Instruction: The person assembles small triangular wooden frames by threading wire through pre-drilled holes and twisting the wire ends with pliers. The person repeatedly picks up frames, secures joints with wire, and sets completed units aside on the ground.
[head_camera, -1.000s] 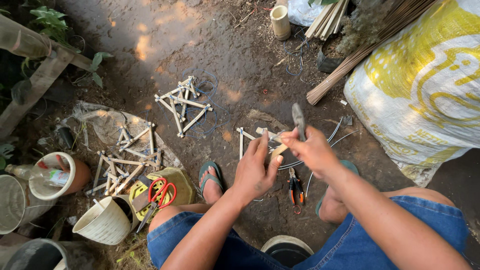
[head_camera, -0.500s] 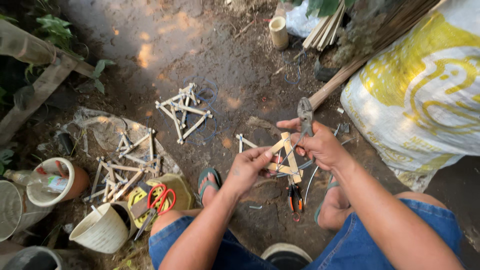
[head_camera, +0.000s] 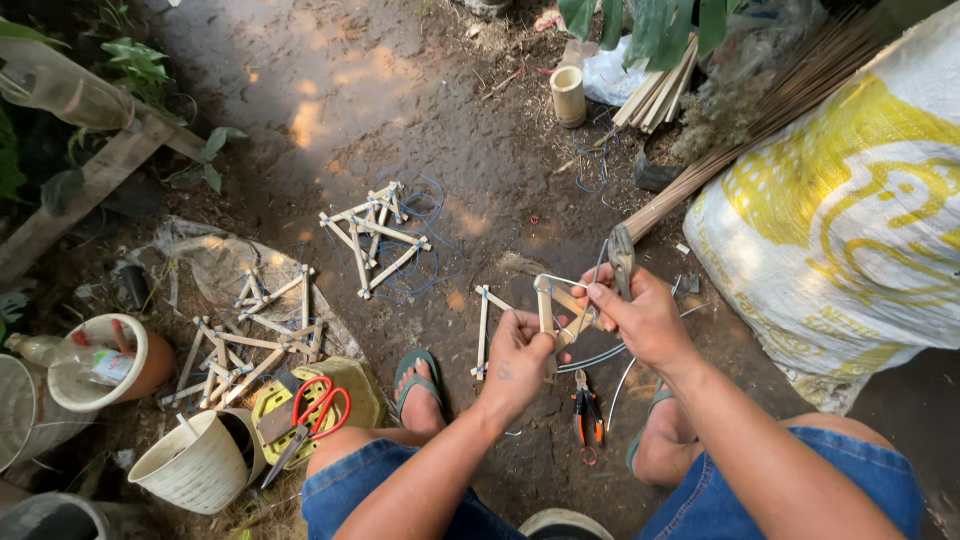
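L hand (head_camera: 520, 352) fingers pinch stick frame (head_camera: 556, 312); R hand (head_camera: 640, 318) grips frame & pliers (head_camera: 622, 258).

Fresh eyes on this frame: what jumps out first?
At centre, the left hand and right hand hold a small bamboo-stick frame up between them, the right hand also gripping grey pliers. A big white and yellow sack fills the right side. Finished stick frames lie on the dirt upper left of the hands, and red-handled scissors at lower left.
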